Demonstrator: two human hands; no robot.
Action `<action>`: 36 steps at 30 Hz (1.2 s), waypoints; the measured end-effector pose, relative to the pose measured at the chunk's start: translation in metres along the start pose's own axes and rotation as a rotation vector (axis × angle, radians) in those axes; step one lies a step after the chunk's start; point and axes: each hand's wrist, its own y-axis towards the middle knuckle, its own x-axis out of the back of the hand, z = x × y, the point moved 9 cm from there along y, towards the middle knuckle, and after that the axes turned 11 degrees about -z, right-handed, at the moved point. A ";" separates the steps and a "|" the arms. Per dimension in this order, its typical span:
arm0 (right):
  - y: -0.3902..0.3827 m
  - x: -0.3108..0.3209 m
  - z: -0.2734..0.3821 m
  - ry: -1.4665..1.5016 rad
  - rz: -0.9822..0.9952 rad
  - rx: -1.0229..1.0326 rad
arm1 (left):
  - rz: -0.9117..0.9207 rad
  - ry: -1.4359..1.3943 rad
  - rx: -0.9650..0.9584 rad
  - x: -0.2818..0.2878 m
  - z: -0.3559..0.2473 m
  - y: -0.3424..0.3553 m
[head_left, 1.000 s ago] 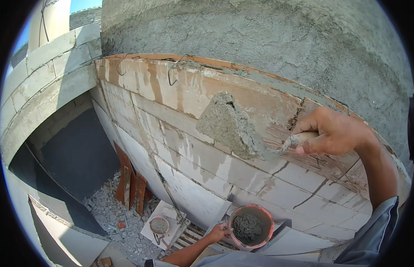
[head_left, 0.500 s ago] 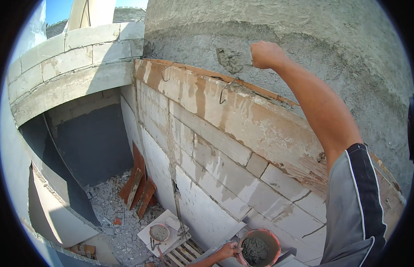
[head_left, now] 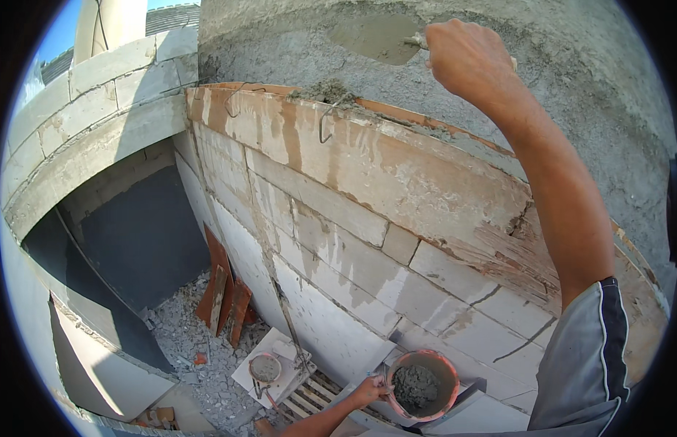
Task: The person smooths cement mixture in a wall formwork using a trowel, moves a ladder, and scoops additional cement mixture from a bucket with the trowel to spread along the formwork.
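Up at the rough grey wall [head_left: 571, 109], my right hand [head_left: 466, 58] is closed around the handle of a trowel [head_left: 375, 38]. The blade points left and shows a smooth film of grey mortar. Below it, a heap of wet mortar [head_left: 327, 91] lies at the top edge of a stained form board [head_left: 397, 164]. Low in the view, my left hand [head_left: 369, 392] grips the rim of an orange bucket [head_left: 444, 371] at its left side. Grey mortar [head_left: 416, 387] fills part of the bucket.
Bent wire hooks [head_left: 324, 127] stick out over the board. Below runs a pale block wall [head_left: 338, 207]. Down left are a small pail [head_left: 266, 368] on a white slab, a slatted wooden pallet [head_left: 309, 399], leaning reddish planks [head_left: 226, 298] and rubble [head_left: 185, 328].
The lump of mortar on the trowel has come off, and a heap now sits at the board's top edge. My right hand has moved up. My left hand stays at the bucket.
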 end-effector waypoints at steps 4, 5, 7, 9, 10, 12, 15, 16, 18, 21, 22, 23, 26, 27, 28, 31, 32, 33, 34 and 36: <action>0.013 -0.010 -0.005 -0.007 -0.095 0.058 | 0.020 0.026 0.034 0.002 -0.004 -0.001; 0.021 -0.019 0.004 0.003 -0.077 0.063 | 0.009 0.045 0.050 0.003 -0.005 -0.004; 0.036 -0.031 0.025 0.034 -0.054 0.092 | -0.012 0.061 0.052 0.004 -0.007 -0.009; 0.049 -0.058 0.044 0.056 -0.020 0.121 | 0.012 0.014 0.046 -0.002 -0.005 -0.009; 0.054 -0.078 0.049 0.073 0.001 0.116 | 0.020 0.012 0.050 -0.004 -0.003 -0.006; 0.058 -0.099 0.071 0.112 -0.002 0.125 | 0.009 0.003 -0.006 -0.006 -0.006 -0.008; 0.059 -0.120 0.110 0.121 0.047 0.264 | -0.054 -0.043 -0.012 -0.005 -0.002 -0.012; 0.064 -0.121 0.106 0.138 0.045 0.222 | -0.059 -0.051 -0.013 -0.003 -0.001 -0.011; 0.067 -0.120 0.109 0.157 0.042 0.190 | -0.051 -0.029 -0.030 -0.002 0.000 -0.006; 0.060 -0.121 0.124 0.062 0.080 0.321 | -0.040 -0.001 -0.031 0.000 0.003 -0.003; 0.062 -0.116 0.121 0.090 0.053 0.281 | -0.038 -0.003 -0.032 0.000 0.003 -0.002; 0.064 -0.111 0.116 0.116 0.024 0.239 | -0.038 -0.016 -0.023 0.001 0.001 -0.001; 0.055 -0.115 0.121 0.047 0.114 0.305 | -0.036 -0.030 -0.020 0.000 0.000 0.000; 0.056 -0.111 0.121 0.048 0.114 0.304 | -0.036 -0.033 -0.023 -0.001 0.002 -0.001; 0.061 -0.104 0.119 0.074 0.076 0.265 | -0.037 -0.032 -0.023 0.000 0.002 0.000; 0.070 -0.098 0.107 0.082 0.026 0.199 | -0.037 -0.036 -0.040 0.001 -0.003 0.004; 0.071 -0.100 0.102 0.069 0.020 0.172 | -0.029 -0.025 -0.024 0.001 -0.001 0.004; 0.070 -0.106 0.103 0.066 0.017 0.170 | -0.021 -0.013 -0.010 0.000 0.000 0.004; 0.064 -0.116 0.111 0.035 0.055 0.228 | -0.020 -0.010 -0.013 0.001 -0.002 0.006; 0.058 -0.121 0.121 0.014 0.095 0.292 | -0.032 0.009 0.001 0.002 0.000 0.006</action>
